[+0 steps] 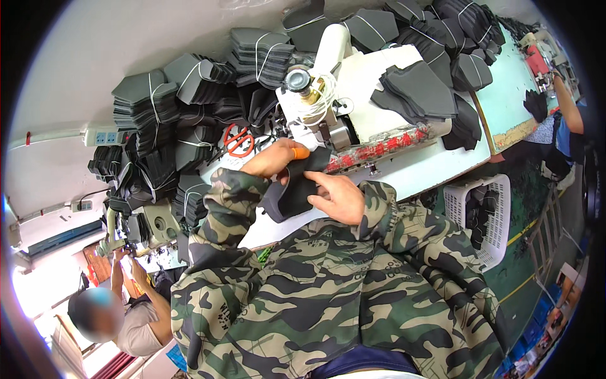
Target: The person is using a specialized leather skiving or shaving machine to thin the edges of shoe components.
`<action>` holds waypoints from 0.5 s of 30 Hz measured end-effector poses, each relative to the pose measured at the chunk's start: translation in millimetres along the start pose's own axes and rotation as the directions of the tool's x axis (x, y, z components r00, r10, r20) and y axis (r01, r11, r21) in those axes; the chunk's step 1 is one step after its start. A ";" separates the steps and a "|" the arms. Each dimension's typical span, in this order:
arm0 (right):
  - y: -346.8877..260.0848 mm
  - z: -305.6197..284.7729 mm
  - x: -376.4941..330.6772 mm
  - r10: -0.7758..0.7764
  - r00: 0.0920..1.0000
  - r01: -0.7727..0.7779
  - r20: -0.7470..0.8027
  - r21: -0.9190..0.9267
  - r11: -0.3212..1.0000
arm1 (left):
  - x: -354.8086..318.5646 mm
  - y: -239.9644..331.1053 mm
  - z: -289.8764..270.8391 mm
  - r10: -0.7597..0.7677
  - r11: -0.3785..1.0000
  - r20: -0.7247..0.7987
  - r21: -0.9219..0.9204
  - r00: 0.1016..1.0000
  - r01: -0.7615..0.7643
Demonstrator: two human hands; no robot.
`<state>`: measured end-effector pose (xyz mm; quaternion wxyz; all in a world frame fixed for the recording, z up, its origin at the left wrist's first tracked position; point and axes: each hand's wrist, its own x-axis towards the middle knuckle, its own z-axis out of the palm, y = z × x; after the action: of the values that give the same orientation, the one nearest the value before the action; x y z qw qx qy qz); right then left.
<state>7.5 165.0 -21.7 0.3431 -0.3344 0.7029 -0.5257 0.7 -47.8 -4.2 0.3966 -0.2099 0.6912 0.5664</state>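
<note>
A dark grey piece of soft sheet material (pixel 291 197), bent over on itself, lies between my hands at the front of a white sewing machine (pixel 332 50). My left hand (pixel 273 159) grips its upper left part; an orange cover sits on one finger. From the right, my right hand (pixel 341 198) pinches the same piece, index finger and thumb against its surface. The fingertips of both hands are partly hidden. Left of my left hand, orange-handled scissors (pixel 239 141) rest on the table among dark scraps.
Banded stacks of grey pieces (pixel 146 104) crowd the table's back and left. Loose grey pieces (pixel 416 91) lie right of the machine. A white basket (pixel 499 221) with dark pieces stands on the floor at right. One co-worker (pixel 136 322) works at lower left, another person's arm (pixel 568 104) at far right.
</note>
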 end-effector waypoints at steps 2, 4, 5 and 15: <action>-6.9 5.0 4.1 -0.025 1.000 0.025 0.000 0.041 0.999 | 20.9 -20.6 -16.8 0.112 0.990 -0.018 0.082 0.994 -0.110; -12.1 0.2 5.5 0.055 0.998 -0.056 0.019 0.094 0.994 | 18.0 -4.1 -14.3 0.151 0.985 0.027 0.076 0.988 -0.152; -10.7 -3.7 2.6 0.056 0.998 -0.057 0.016 0.093 0.994 | 7.8 19.1 -4.2 0.107 0.990 -0.012 0.099 0.994 -0.105; 31.8 -30.2 -47.1 0.334 0.907 -0.121 -0.258 0.600 0.791 | 1.4 19.8 38.2 0.080 0.992 -0.140 -0.087 0.987 -0.093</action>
<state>4.3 226.6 -39.9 0.3580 -0.0286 0.5981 -0.7165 -3.0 -5.9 5.3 0.3135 -0.2362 0.6979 0.5990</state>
